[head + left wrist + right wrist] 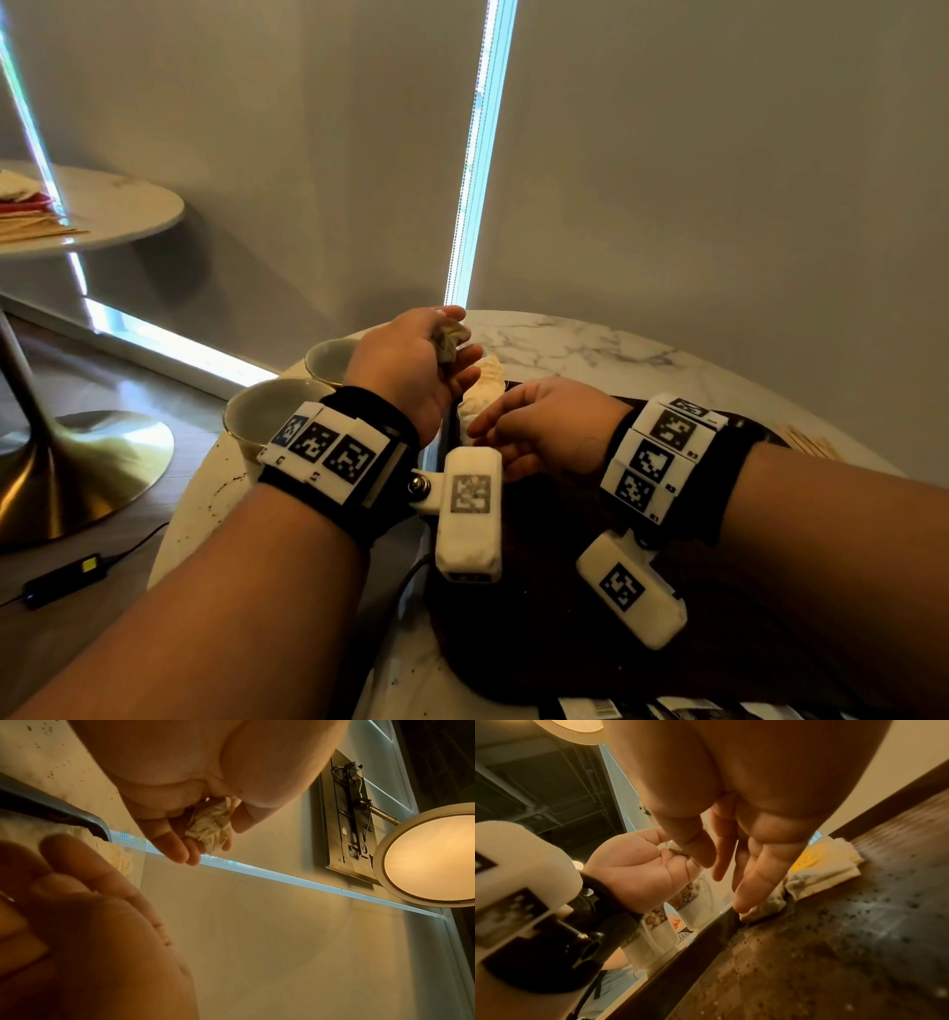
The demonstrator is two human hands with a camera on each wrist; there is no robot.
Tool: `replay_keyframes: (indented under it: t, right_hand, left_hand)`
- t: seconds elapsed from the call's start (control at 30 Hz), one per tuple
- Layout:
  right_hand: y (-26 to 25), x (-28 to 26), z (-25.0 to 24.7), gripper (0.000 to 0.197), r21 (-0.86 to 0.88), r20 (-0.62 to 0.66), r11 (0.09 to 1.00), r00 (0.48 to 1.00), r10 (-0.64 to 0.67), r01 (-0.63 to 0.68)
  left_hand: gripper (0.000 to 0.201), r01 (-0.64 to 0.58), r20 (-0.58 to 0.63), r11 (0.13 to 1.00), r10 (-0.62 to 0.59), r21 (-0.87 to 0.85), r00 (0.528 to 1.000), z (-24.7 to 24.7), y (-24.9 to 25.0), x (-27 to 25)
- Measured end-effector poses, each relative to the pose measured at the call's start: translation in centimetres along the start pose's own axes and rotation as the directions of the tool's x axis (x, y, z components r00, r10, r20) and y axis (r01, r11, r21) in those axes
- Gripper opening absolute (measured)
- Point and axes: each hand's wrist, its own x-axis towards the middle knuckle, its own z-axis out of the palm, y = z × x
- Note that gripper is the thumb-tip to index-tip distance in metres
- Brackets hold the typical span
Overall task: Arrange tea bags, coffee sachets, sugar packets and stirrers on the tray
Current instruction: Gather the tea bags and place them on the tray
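My left hand [454, 354] is raised above the tray's far left corner and grips a crumpled tea bag [451, 336], which the left wrist view shows bunched between its fingers and thumb [210, 829]. My right hand [488, 437] is lower, fingers straight. In the right wrist view one fingertip [744, 902] touches a tea bag [765, 905] lying against the rim of the dark tray [834, 943]. More pale tea bags [482, 390], one with a yellow tag [811, 860], lie in that corner. Wooden stirrers [811, 442] lie right of the tray. Sachets [590, 709] show at the bottom edge.
Two cups [267, 411] [328, 360] stand on the round marble table [590, 344] just left of the tray. A wall with blinds rises close behind. A second round table [118, 205] with packets stands at the far left, and a cable with a power brick [61, 580] lies on the floor.
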Motion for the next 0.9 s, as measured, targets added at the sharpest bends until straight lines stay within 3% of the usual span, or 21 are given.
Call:
replay_keyframes:
  t: [0.9]
  right_hand:
    - [0.5, 1.2, 0.5, 0.021, -0.050, -0.055, 0.999, 0.998, -0.022, 0.020]
  left_hand:
    - [0.029, 0.006, 0.058, 0.990, -0.014, 0.139, 0.998, -0.3, 0.0, -0.3]
